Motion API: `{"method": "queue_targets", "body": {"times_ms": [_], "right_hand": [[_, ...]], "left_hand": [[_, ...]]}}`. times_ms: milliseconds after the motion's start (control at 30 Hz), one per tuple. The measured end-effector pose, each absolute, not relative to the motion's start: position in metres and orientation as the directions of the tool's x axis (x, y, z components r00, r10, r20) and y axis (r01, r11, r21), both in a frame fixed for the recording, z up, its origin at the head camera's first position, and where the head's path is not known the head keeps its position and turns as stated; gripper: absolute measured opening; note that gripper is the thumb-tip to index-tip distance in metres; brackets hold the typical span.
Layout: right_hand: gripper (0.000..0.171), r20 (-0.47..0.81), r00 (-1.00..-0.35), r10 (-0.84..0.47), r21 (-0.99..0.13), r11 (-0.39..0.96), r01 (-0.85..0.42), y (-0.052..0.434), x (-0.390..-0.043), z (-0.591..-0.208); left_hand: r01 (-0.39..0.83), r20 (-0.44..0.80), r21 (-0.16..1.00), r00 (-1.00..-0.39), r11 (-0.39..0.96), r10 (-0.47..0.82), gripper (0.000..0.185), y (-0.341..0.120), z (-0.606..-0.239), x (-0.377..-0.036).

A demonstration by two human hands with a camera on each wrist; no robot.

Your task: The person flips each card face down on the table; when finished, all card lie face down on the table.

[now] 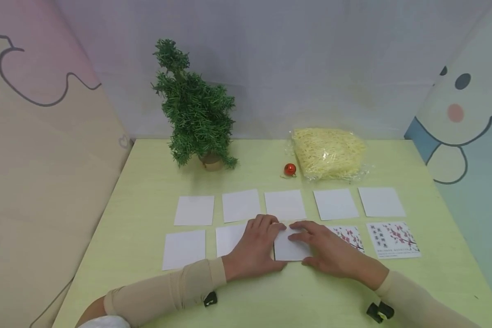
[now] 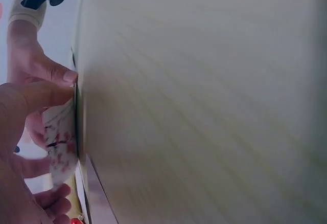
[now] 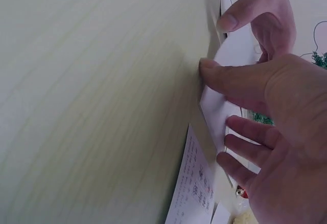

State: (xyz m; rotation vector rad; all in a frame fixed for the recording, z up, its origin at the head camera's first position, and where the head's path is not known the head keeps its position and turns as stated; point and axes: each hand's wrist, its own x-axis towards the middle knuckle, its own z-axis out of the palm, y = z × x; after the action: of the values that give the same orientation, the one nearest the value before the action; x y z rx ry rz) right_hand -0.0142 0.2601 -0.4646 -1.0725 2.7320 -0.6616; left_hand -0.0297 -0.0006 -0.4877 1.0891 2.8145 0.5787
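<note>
A white square card [image 1: 289,249] lies blank side up in the front row, between both hands. My left hand [image 1: 255,249] holds its left side, thumb at the near edge. On the right side, my right hand [image 1: 332,251] grips it between thumb and fingers; the card [image 3: 225,101] looks bent in the right wrist view. Just right of that hand, a blossom-printed card [image 1: 354,237] is partly covered. Another printed card [image 1: 395,240] with writing lies beyond it. To the left are a blank card [image 1: 227,240], partly behind my left hand, and one more blank card [image 1: 184,249].
Several blank cards [image 1: 194,210] form a row farther back on the table [image 1: 246,296]. Behind them stand a small green artificial tree [image 1: 198,114], a red ornament ball [image 1: 289,169] and a clear bag of pale yellow shreds [image 1: 329,152].
</note>
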Motion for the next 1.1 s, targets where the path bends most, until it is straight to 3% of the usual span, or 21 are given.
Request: {"method": "queue_targets", "body": {"times_ms": [200,533,667,800,1100], "right_hand": [[0.054,0.007,-0.731,-0.682,-0.318,0.692,-0.648,0.262,-0.016,-0.466],[0.087,-0.068,-0.858,-0.509,-0.346,0.819,-0.458,0.313,-0.018,-0.436],[0.096,-0.138,-0.876,-0.463,-0.289,0.865,-0.411,0.341,-0.017,-0.433],[0.103,-0.183,-0.884,-0.431,-0.243,0.891,-0.384,0.354,-0.014,-0.439],[0.092,-0.154,-0.885,-0.438,-0.228,0.888,-0.4,0.358,-0.011,-0.446]], "left_hand": [[0.72,0.056,0.211,-0.684,0.661,0.727,0.051,-0.006,-0.493,-0.03],[0.733,0.054,0.211,-0.67,0.647,0.741,0.042,-0.008,-0.493,-0.029],[0.731,0.069,0.216,-0.672,0.647,0.737,0.047,-0.006,-0.493,-0.028],[0.765,0.093,0.223,-0.634,0.604,0.768,0.059,0.012,-0.487,-0.028],[0.84,0.046,0.147,-0.533,0.522,0.845,0.082,0.087,-0.48,-0.041]]}}
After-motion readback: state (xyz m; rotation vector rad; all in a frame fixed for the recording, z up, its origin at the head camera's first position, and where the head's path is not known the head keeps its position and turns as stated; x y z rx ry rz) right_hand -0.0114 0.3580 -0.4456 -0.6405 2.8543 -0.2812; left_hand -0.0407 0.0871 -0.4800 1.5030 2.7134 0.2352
